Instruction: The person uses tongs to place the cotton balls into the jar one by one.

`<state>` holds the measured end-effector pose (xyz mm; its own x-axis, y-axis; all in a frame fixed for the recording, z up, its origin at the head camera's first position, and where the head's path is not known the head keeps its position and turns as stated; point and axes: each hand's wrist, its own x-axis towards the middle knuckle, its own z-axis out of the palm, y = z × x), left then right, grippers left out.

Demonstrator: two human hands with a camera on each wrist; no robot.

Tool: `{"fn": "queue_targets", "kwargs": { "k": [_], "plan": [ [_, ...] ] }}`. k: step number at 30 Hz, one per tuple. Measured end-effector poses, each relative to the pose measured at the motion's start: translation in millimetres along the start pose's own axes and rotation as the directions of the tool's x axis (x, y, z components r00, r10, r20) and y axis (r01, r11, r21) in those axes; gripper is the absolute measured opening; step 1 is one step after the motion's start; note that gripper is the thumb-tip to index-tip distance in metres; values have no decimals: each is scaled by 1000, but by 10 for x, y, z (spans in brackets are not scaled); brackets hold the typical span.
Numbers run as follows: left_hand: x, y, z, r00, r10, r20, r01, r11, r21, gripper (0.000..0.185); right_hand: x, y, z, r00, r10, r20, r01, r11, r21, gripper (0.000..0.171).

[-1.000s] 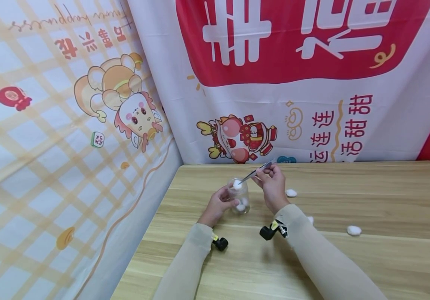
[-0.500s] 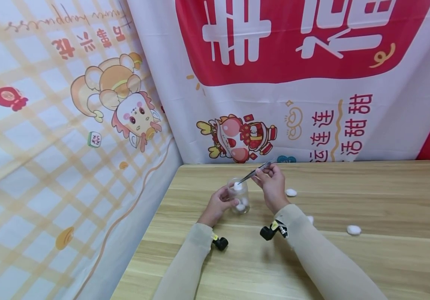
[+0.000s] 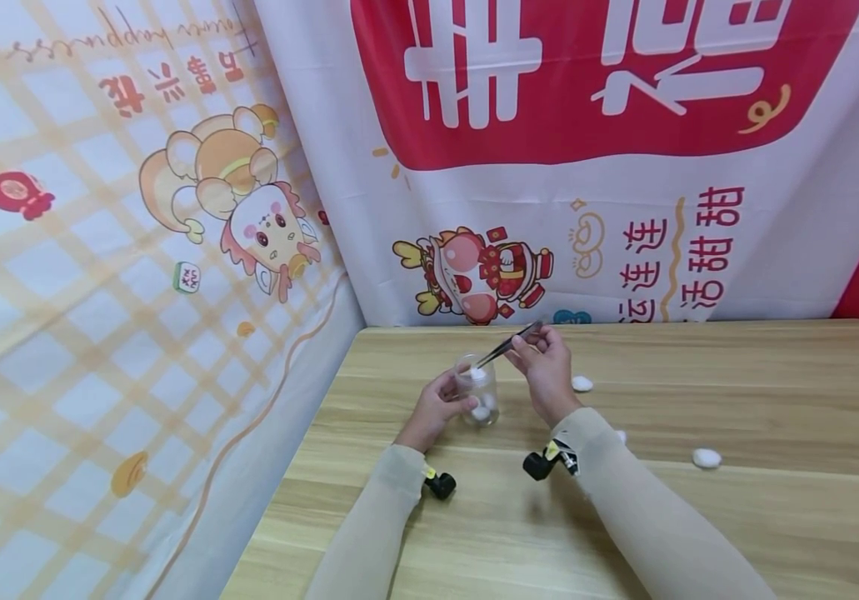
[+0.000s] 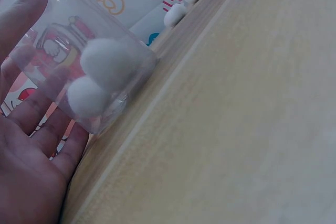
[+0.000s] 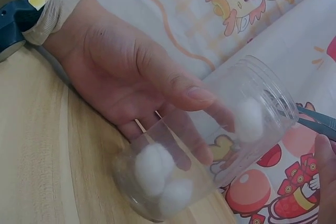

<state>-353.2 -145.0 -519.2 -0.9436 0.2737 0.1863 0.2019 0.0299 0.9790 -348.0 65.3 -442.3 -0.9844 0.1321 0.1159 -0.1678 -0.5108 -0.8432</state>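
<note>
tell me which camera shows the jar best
The right wrist view: it shows the jar large, rim to base, with three white balls inside. The head view shows it small and partly behind the left hand; the left wrist view cuts off its top.

Head view: bright, even, diffuse light; faint soft shadow on surface [image 3: 496, 492] below right wrist camera [image 3: 537, 465]. Wide-angle look, left cloth [image 3: 99, 275] stretched toward frame edge. Tweezers [image 3: 507, 346] readable, tips small and soft. Left wrist view: dimmer, greyish, hazy; nearest part of surface blurred, white balls [image 4: 107, 64] fuzzy-edged. Right wrist view: moderate light; pale glints on jar [image 5: 205, 145]; white balls low in detail.
</note>
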Motion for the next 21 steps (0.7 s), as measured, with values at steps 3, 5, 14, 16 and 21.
{"fn": "queue_targets", "kwargs": {
  "k": [3, 5, 14, 16, 21],
  "plan": [
    [-12, 9, -4, 1000, -10, -3, 10, 1000, 8, 63, -12, -18, -4, 1000, -1, 12, 1, 1000, -5, 24],
    [-16, 11, -5, 1000, -18, -4, 18, 1000, 10, 63, -25, -33, -8, 1000, -5, 15, 5, 1000, -16, 24],
    [-27, 45, -5, 999, -38, 15, 38, 999, 21, 67, -41, -103, -61, 1000, -9, 8, 9, 997, -71, 30],
    [-17, 8, -6, 999, -33, 7, 33, 999, 28, 66, -47, -111, -76, 1000, -19, 11, 19, 997, -73, 27],
    [-17, -5, -6, 1000, -24, 1, 24, 999, 36, 66, -46, -125, -116, 998, -57, 29, 59, 996, -61, 29]
  ]
}}
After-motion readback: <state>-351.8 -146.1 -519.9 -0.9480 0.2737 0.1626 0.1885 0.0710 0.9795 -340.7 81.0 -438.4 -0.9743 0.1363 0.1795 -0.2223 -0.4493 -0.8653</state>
